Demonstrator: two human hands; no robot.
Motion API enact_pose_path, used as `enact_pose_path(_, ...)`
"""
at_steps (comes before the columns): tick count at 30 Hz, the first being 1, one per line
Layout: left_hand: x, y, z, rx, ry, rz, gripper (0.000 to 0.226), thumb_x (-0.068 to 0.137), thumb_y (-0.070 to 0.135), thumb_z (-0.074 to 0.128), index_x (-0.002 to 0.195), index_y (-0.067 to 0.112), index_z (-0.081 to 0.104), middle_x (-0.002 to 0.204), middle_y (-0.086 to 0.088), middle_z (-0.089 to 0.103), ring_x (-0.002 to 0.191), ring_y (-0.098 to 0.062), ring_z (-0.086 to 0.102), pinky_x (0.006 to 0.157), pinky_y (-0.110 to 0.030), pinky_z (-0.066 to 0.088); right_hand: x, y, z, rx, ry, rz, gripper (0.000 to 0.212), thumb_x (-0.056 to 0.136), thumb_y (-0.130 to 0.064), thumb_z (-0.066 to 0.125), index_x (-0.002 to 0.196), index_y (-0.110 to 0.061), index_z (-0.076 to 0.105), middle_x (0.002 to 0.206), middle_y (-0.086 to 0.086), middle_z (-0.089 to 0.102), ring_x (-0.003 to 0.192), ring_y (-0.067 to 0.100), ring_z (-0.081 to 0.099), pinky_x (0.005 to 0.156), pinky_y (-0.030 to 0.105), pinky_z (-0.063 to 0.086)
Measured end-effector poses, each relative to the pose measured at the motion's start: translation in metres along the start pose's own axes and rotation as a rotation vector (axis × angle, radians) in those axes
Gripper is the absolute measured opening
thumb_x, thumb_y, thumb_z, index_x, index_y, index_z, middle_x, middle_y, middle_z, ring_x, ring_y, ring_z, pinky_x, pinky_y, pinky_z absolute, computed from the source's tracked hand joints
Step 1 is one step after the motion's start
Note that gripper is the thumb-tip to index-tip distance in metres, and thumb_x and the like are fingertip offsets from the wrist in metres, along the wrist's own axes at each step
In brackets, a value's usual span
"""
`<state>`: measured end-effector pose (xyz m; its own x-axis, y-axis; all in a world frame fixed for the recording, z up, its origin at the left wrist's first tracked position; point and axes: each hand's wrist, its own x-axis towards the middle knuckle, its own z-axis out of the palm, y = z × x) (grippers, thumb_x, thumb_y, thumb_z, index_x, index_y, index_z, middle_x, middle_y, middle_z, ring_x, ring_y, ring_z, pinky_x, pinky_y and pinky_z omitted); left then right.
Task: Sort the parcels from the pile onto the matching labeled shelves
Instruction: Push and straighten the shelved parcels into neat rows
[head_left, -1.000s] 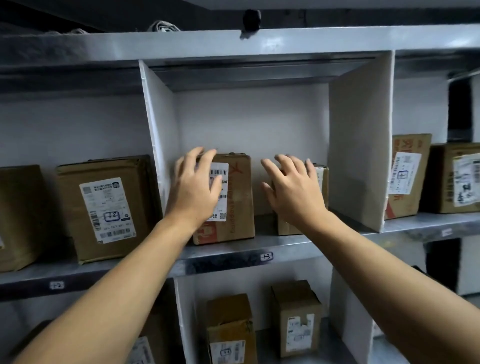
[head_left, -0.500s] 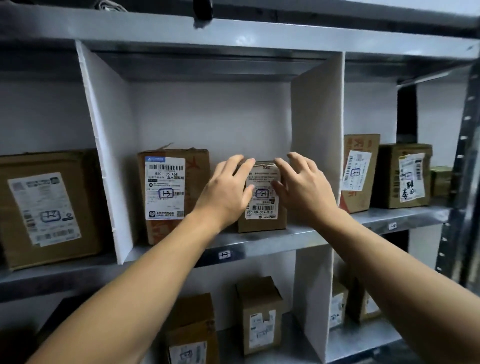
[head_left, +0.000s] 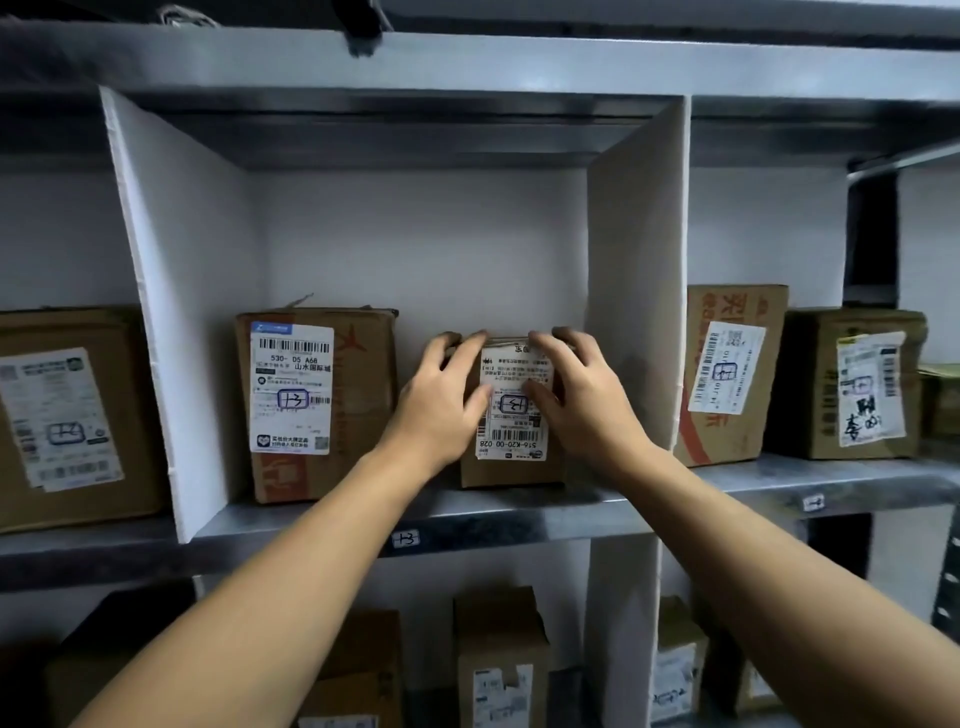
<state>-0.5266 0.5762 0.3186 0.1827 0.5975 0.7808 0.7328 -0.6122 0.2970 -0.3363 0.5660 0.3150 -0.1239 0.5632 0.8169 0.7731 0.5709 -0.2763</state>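
A small brown cardboard parcel (head_left: 511, 467) with a white label marked 1-3 stands upright on the metal shelf (head_left: 519, 514), inside the white-walled middle compartment. My left hand (head_left: 441, 400) grips its left side, fingers over the top edge. My right hand (head_left: 582, 400) holds its right side the same way, thumb on the label. A taller parcel (head_left: 317, 400), also marked 1-3, stands to the left in the same compartment. The shelf's front edge carries a small tag (head_left: 405, 539) reading 1-3.
White dividers (head_left: 176, 332) (head_left: 639, 291) bound the compartment. Parcels stand in the left bay (head_left: 67, 415) and right bay (head_left: 732, 374) (head_left: 852, 384). Several boxes (head_left: 501, 660) sit on the lower shelf. A dark upright post (head_left: 870, 234) is at the right.
My left hand left the taller parcel and joined the right hand on the small parcel. Both hands now clasp it higher, over its top edge. The view shifted.
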Motion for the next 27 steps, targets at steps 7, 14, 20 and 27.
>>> enact_pose_path(7,0.001,0.016,0.017,0.011,0.023,-0.057,0.053,0.095,0.03,0.057,0.145,0.025,0.04,0.146,-0.006,0.034,0.132,-0.026,0.042,0.109,-0.041,0.038,0.002,0.023,-0.004,0.027,-0.021,-0.012,0.053,0.094,-0.018,0.069,0.143,-0.015,0.05,0.147,0.012,0.043,0.129,0.028,0.05,0.104,0.027,0.04)
enact_pose_path(14,-0.002,0.019,0.012,0.091,0.042,-0.06,0.058,0.095,0.034,0.057,0.148,0.029,0.034,0.15,-0.005,0.033,0.138,-0.025,0.033,0.111,-0.041,0.032,0.001,0.024,-0.006,0.019,-0.016,-0.025,0.053,0.095,-0.028,0.066,0.144,-0.02,0.048,0.154,0.01,0.039,0.135,0.032,0.046,0.104,0.04,0.044)
enact_pose_path(20,-0.022,0.028,-0.007,0.22,0.093,0.015,0.053,0.093,0.03,0.058,0.143,0.02,0.042,0.144,-0.006,0.04,0.135,-0.024,0.034,0.109,-0.044,0.034,-0.02,0.014,-0.025,-0.205,0.008,-0.134,0.051,0.095,-0.032,0.064,0.142,-0.017,0.051,0.146,0.014,0.047,0.127,0.038,0.047,0.084,0.051,0.055)
enact_pose_path(27,-0.051,0.049,-0.025,0.303,0.046,0.052,0.051,0.094,0.033,0.055,0.142,0.019,0.044,0.141,-0.001,0.044,0.131,-0.021,0.038,0.109,-0.044,0.036,-0.053,0.007,-0.062,-0.416,-0.074,-0.203,0.049,0.096,-0.032,0.059,0.14,-0.013,0.053,0.142,0.018,0.051,0.128,0.039,0.049,0.092,0.051,0.05)
